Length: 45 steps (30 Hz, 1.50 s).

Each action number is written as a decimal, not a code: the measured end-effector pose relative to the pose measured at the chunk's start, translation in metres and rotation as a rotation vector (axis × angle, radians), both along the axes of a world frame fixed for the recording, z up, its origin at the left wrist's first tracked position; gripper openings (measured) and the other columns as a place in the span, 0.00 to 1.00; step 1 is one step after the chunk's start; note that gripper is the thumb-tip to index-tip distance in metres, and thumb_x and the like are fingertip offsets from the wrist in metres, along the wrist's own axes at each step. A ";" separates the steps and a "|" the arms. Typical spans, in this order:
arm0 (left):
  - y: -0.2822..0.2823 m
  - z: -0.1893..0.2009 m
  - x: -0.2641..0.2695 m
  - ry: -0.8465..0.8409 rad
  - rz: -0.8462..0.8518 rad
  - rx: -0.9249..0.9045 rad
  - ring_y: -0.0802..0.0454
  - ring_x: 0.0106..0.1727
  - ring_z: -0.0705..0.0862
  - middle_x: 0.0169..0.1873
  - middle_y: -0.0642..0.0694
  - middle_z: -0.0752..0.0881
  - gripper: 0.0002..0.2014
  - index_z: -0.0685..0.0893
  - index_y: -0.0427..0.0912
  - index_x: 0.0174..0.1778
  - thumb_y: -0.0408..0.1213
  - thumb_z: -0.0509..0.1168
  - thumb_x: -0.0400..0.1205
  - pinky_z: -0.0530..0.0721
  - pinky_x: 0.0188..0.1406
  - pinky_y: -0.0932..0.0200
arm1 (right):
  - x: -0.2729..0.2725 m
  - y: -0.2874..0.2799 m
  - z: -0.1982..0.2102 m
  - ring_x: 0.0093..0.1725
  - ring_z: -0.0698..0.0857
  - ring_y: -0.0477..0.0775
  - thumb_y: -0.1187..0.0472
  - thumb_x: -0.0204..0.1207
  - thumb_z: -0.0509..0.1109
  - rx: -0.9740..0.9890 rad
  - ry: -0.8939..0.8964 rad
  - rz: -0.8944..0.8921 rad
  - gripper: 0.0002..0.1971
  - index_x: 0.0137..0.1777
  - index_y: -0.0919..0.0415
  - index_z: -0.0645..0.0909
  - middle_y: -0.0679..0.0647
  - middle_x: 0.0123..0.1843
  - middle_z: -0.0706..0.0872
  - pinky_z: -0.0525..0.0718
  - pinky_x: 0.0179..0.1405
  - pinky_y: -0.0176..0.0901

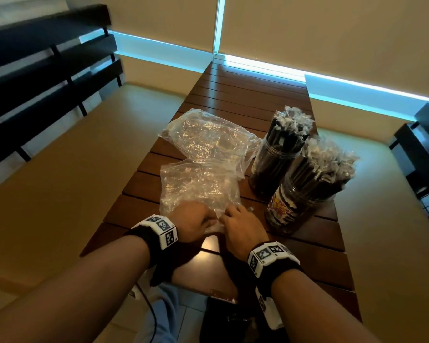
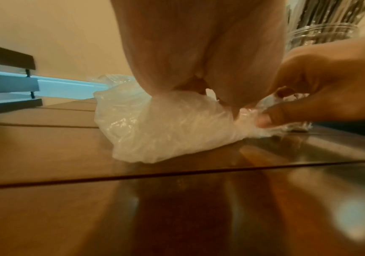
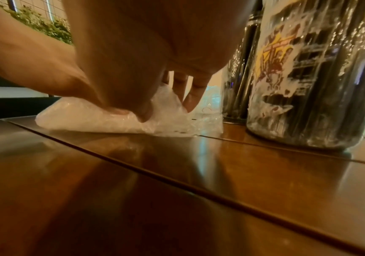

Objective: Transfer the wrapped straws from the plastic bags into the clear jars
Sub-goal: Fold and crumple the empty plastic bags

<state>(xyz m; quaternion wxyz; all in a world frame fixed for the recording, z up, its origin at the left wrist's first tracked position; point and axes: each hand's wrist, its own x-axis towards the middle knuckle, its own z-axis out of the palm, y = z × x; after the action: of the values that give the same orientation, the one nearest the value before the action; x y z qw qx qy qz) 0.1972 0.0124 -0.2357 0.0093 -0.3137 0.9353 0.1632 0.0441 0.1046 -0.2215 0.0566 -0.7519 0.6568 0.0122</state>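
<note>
Head view: my left hand (image 1: 192,222) and right hand (image 1: 240,225) meet at the near edge of the near plastic bag (image 1: 198,186) on the bench (image 1: 315,256). Both grips pinch crumpled film, fingers curled. Beyond the grip lies the far plastic bag (image 1: 208,137). Right of the grip stand the near jar (image 1: 292,206) and far jar (image 1: 270,169), packed with wrapped straws (image 1: 330,162).
</note>
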 end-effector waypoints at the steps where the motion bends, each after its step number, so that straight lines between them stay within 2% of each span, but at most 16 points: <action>1: 0.003 0.002 0.003 0.030 -0.030 -0.020 0.47 0.45 0.84 0.46 0.47 0.86 0.15 0.87 0.48 0.53 0.49 0.57 0.86 0.75 0.42 0.55 | 0.001 -0.001 -0.001 0.68 0.73 0.57 0.60 0.77 0.66 0.004 -0.016 -0.030 0.17 0.66 0.56 0.81 0.52 0.68 0.76 0.80 0.61 0.50; 3: 0.009 0.003 0.009 0.081 -0.120 -0.130 0.47 0.45 0.83 0.54 0.46 0.80 0.20 0.82 0.48 0.62 0.55 0.53 0.85 0.78 0.43 0.55 | 0.003 -0.003 -0.003 0.67 0.75 0.57 0.59 0.78 0.65 0.044 -0.051 -0.106 0.16 0.66 0.55 0.80 0.52 0.68 0.77 0.79 0.64 0.54; 5: 0.011 0.007 0.015 0.079 -0.133 -0.180 0.47 0.47 0.83 0.61 0.44 0.75 0.26 0.76 0.48 0.70 0.60 0.58 0.81 0.82 0.47 0.54 | 0.004 -0.011 -0.003 0.67 0.77 0.59 0.57 0.78 0.65 0.102 -0.046 -0.168 0.16 0.65 0.54 0.79 0.53 0.66 0.79 0.77 0.66 0.59; 8: 0.005 0.008 0.019 -0.021 -0.158 -0.383 0.44 0.53 0.83 0.56 0.45 0.82 0.21 0.81 0.48 0.62 0.54 0.69 0.77 0.80 0.61 0.47 | 0.002 -0.024 0.002 0.59 0.84 0.61 0.57 0.79 0.63 0.242 -0.127 -0.267 0.11 0.57 0.56 0.82 0.56 0.60 0.85 0.81 0.58 0.52; 10: 0.000 0.008 0.019 -0.100 -0.149 -0.463 0.42 0.56 0.83 0.54 0.45 0.85 0.16 0.83 0.48 0.61 0.47 0.67 0.79 0.75 0.65 0.44 | 0.001 -0.029 0.003 0.55 0.85 0.61 0.57 0.82 0.61 0.297 -0.164 -0.276 0.11 0.57 0.58 0.81 0.59 0.57 0.86 0.80 0.50 0.47; 14: -0.006 0.006 0.010 -0.075 -0.007 -0.236 0.44 0.58 0.82 0.57 0.46 0.84 0.13 0.84 0.47 0.62 0.44 0.60 0.86 0.71 0.50 0.52 | 0.001 -0.028 -0.001 0.54 0.84 0.64 0.51 0.84 0.61 0.087 -0.236 -0.328 0.12 0.64 0.52 0.70 0.58 0.62 0.80 0.81 0.47 0.51; 19: -0.018 -0.015 0.006 0.015 0.156 -0.059 0.46 0.52 0.79 0.48 0.48 0.76 0.10 0.85 0.46 0.54 0.43 0.60 0.84 0.72 0.43 0.53 | 0.004 -0.011 -0.001 0.63 0.78 0.60 0.41 0.74 0.65 -0.214 0.086 -0.101 0.21 0.64 0.49 0.77 0.55 0.67 0.79 0.77 0.56 0.55; 22: -0.019 -0.017 0.000 -0.021 0.180 -0.053 0.49 0.53 0.72 0.49 0.50 0.67 0.07 0.84 0.46 0.51 0.42 0.63 0.84 0.67 0.45 0.55 | -0.002 -0.010 -0.004 0.64 0.77 0.60 0.49 0.73 0.68 -0.080 0.093 0.045 0.21 0.65 0.52 0.77 0.53 0.65 0.80 0.75 0.56 0.52; 24: -0.021 -0.011 -0.001 -0.032 0.177 -0.014 0.46 0.53 0.76 0.51 0.48 0.68 0.08 0.84 0.45 0.54 0.42 0.62 0.85 0.74 0.48 0.53 | -0.004 -0.018 -0.004 0.64 0.76 0.61 0.60 0.72 0.70 -0.032 0.057 0.021 0.21 0.66 0.54 0.76 0.53 0.66 0.80 0.74 0.56 0.51; 27: -0.025 0.000 0.008 0.105 0.125 0.010 0.44 0.47 0.82 0.56 0.44 0.71 0.10 0.77 0.45 0.60 0.45 0.61 0.87 0.84 0.53 0.45 | -0.003 -0.026 -0.006 0.66 0.76 0.60 0.65 0.73 0.68 0.011 -0.004 -0.052 0.24 0.69 0.53 0.73 0.53 0.68 0.79 0.73 0.59 0.51; 30: -0.024 0.000 0.021 0.148 -0.030 -0.245 0.48 0.47 0.80 0.53 0.45 0.77 0.14 0.78 0.46 0.56 0.52 0.60 0.83 0.84 0.55 0.45 | -0.003 -0.032 -0.009 0.66 0.77 0.60 0.64 0.74 0.66 0.030 -0.026 -0.081 0.23 0.70 0.53 0.72 0.53 0.68 0.79 0.73 0.61 0.51; 33: -0.026 -0.003 0.027 -0.020 -0.053 -0.417 0.46 0.56 0.82 0.53 0.47 0.82 0.18 0.81 0.49 0.58 0.56 0.65 0.78 0.78 0.62 0.42 | -0.003 -0.044 -0.008 0.64 0.79 0.61 0.60 0.76 0.65 0.063 -0.031 -0.111 0.20 0.68 0.53 0.73 0.53 0.65 0.81 0.74 0.60 0.53; 37: -0.037 -0.007 0.024 -0.030 0.006 -0.273 0.45 0.64 0.78 0.60 0.48 0.81 0.14 0.80 0.50 0.64 0.47 0.58 0.86 0.68 0.66 0.45 | 0.000 -0.056 -0.010 0.49 0.85 0.62 0.56 0.76 0.60 0.035 -0.141 -0.184 0.14 0.61 0.54 0.72 0.56 0.49 0.86 0.79 0.45 0.49; 40: -0.045 -0.008 0.018 -0.003 0.096 -0.183 0.47 0.63 0.78 0.58 0.50 0.80 0.12 0.81 0.50 0.61 0.45 0.56 0.86 0.67 0.64 0.48 | 0.000 -0.055 -0.014 0.48 0.85 0.61 0.48 0.76 0.60 -0.038 -0.298 -0.180 0.23 0.70 0.51 0.66 0.56 0.61 0.80 0.84 0.47 0.53; 43: -0.049 -0.009 0.008 -0.044 0.187 -0.168 0.44 0.65 0.73 0.61 0.46 0.75 0.13 0.83 0.46 0.58 0.46 0.57 0.84 0.67 0.66 0.47 | 0.001 -0.052 -0.020 0.52 0.79 0.57 0.39 0.77 0.58 -0.134 -0.055 -0.084 0.23 0.65 0.51 0.70 0.53 0.62 0.73 0.79 0.51 0.51; 45: -0.049 -0.009 0.004 -0.060 0.233 -0.169 0.42 0.65 0.69 0.61 0.43 0.70 0.14 0.82 0.44 0.57 0.46 0.57 0.84 0.68 0.68 0.47 | 0.002 -0.055 -0.024 0.54 0.76 0.56 0.45 0.78 0.57 -0.218 0.022 -0.092 0.16 0.60 0.51 0.75 0.53 0.59 0.75 0.74 0.51 0.51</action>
<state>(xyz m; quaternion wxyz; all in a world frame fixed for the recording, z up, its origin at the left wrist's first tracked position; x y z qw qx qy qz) 0.2009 -0.0367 -0.2448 -0.0085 -0.4245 0.9023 0.0744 0.0460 0.0501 -0.2458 -0.0320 -0.7225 0.6885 -0.0536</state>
